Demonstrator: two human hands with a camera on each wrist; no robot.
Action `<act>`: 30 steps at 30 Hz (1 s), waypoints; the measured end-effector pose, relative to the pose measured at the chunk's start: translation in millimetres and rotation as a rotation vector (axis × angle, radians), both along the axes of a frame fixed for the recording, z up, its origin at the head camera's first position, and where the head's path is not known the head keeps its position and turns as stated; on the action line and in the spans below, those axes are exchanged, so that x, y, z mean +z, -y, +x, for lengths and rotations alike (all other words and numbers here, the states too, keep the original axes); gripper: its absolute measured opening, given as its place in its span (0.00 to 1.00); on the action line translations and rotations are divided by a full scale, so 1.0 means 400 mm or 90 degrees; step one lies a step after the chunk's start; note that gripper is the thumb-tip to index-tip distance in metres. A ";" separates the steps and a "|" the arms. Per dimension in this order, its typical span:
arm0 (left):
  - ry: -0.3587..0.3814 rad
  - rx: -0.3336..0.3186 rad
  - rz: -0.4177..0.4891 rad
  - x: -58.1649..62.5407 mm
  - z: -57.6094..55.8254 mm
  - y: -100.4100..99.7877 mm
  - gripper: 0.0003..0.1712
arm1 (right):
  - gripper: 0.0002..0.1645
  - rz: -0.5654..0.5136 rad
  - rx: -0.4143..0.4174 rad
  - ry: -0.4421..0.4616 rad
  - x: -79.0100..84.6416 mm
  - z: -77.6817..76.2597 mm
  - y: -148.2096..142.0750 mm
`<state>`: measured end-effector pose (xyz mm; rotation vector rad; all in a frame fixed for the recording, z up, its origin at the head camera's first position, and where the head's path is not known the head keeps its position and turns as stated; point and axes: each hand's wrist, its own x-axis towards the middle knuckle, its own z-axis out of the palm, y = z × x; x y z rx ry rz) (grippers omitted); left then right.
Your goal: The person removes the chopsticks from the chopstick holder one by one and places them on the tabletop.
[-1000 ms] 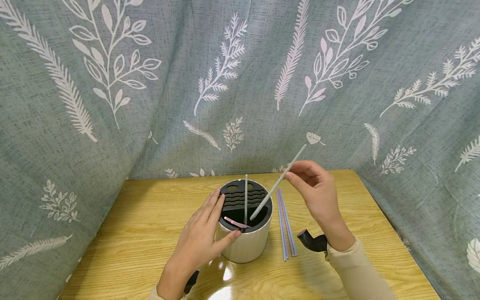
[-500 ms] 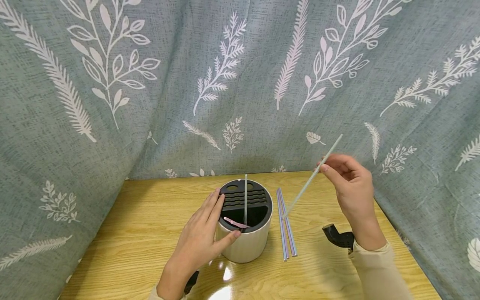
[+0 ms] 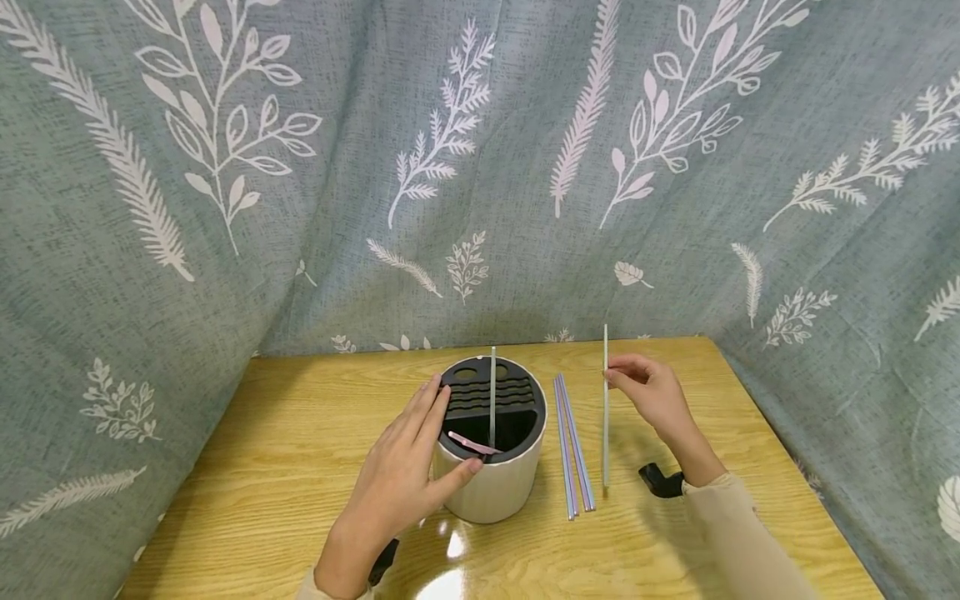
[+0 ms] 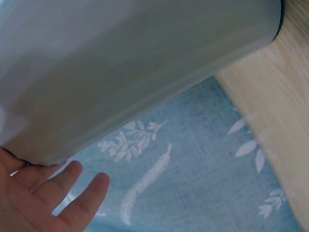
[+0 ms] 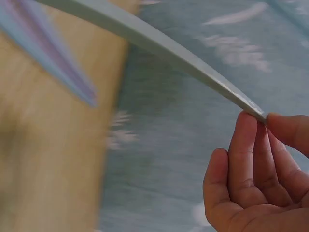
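In the head view, a white utensil holder [image 3: 491,492] with a black slotted lid stands on the table. My left hand [image 3: 397,462] rests on its left side, fingers extended along the rim and thumb at the front edge; in the left wrist view, fingertips touch the holder's rim. A pale green chopstick [image 3: 492,400] stands in the holder's large opening beside a pink piece [image 3: 472,443]. To the right, my right hand [image 3: 648,392] pinches another pale green chopstick [image 3: 606,433] between thumb and fingertips. It points toward me, low over the table.
Several purple-blue chopsticks [image 3: 573,450] lie on the wooden table [image 3: 300,483] between the holder and my right hand. A patterned blue-green cloth [image 3: 345,208] hangs behind the table and along both sides.
My right hand carries the pale green chopstick out of the holder to the right, past the purple-blue chopsticks, then lowers it and turns it straight. My left hand stays in place.
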<state>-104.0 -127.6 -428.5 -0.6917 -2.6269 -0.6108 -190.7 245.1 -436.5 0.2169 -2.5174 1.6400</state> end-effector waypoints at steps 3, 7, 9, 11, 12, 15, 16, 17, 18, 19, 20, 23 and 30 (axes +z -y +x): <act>-0.002 -0.002 0.000 0.001 -0.002 -0.001 0.55 | 0.18 0.022 0.004 0.049 -0.055 -0.027 -0.006; -0.001 -0.002 -0.001 0.001 -0.003 -0.002 0.55 | 0.18 0.012 0.007 0.107 -0.115 -0.052 -0.009; 0.002 0.000 -0.001 0.001 -0.002 -0.001 0.55 | 0.19 0.008 0.011 0.122 -0.137 -0.063 -0.007; 0.004 0.001 -0.001 0.001 -0.002 0.000 0.55 | 0.19 0.007 0.019 0.130 -0.154 -0.072 -0.002; 0.006 0.003 -0.001 0.001 -0.002 0.000 0.55 | 0.19 0.007 0.022 0.135 -0.162 -0.077 0.000; 0.007 0.003 0.000 0.000 -0.001 0.001 0.55 | 0.18 -0.003 0.025 0.151 -0.183 -0.087 0.007; 0.006 0.002 -0.001 0.000 -0.001 0.000 0.55 | 0.18 -0.008 0.023 0.158 -0.188 -0.090 0.009; 0.006 0.001 -0.001 -0.001 -0.001 0.000 0.55 | 0.18 -0.013 0.020 0.165 -0.192 -0.092 0.009; 0.005 0.001 -0.002 -0.001 -0.001 0.000 0.55 | 0.18 -0.017 0.018 0.170 -0.196 -0.094 0.010; 0.004 0.001 -0.003 -0.001 -0.001 0.000 0.55 | 0.18 -0.021 0.015 0.174 -0.199 -0.095 0.010; 0.004 0.001 -0.005 -0.002 -0.001 0.000 0.55 | 0.18 -0.023 0.015 0.179 -0.201 -0.096 0.011; 0.001 0.002 -0.005 -0.001 0.000 0.000 0.55 | 0.19 -0.034 0.015 0.188 -0.202 -0.097 0.013; 0.008 0.006 -0.004 0.000 0.001 0.001 0.55 | 0.18 -0.042 0.008 0.202 -0.193 -0.093 0.015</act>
